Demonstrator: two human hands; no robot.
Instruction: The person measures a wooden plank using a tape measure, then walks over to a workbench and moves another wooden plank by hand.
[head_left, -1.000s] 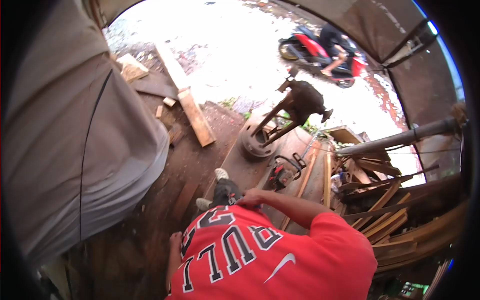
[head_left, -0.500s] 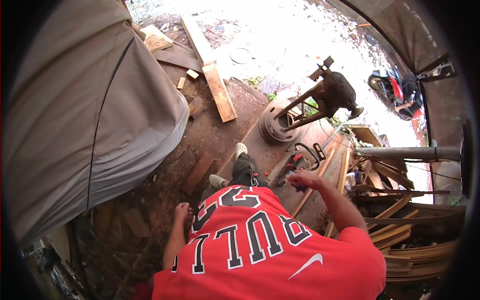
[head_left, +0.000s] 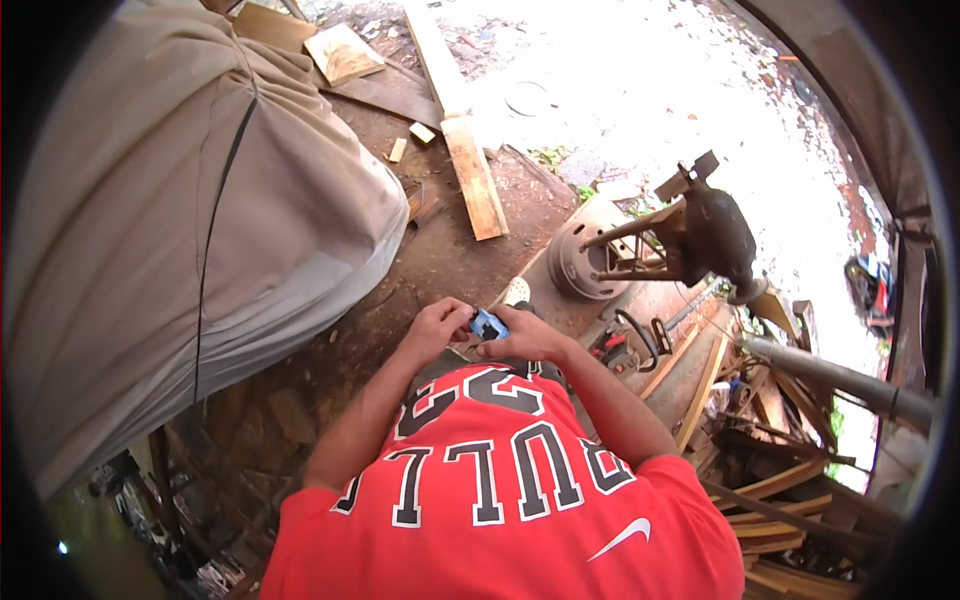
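In front of the red shirt, my right hand (head_left: 524, 336) is closed round a small blue packet-like object (head_left: 488, 325) with a dark patch on it. Close by on the left, my left hand (head_left: 438, 328) has its thumb and fingers pinched together at the object's left side. What its fingertips hold, if anything, is too small to tell. Both hands are at waist height above the dark trousers.
A covered bulky thing (head_left: 290, 200) fills the left. Planks (head_left: 474, 180) lie ahead. To the right are a rusty metal stand (head_left: 715, 235) on a wheel rim (head_left: 575, 270), a chainsaw (head_left: 620, 350), a pole (head_left: 850, 375) and stacked wood (head_left: 775, 500).
My right hand has come inward with the blue object, and my left hand has risen from my side to meet it. The view has turned, and the motorbike sits farther right.
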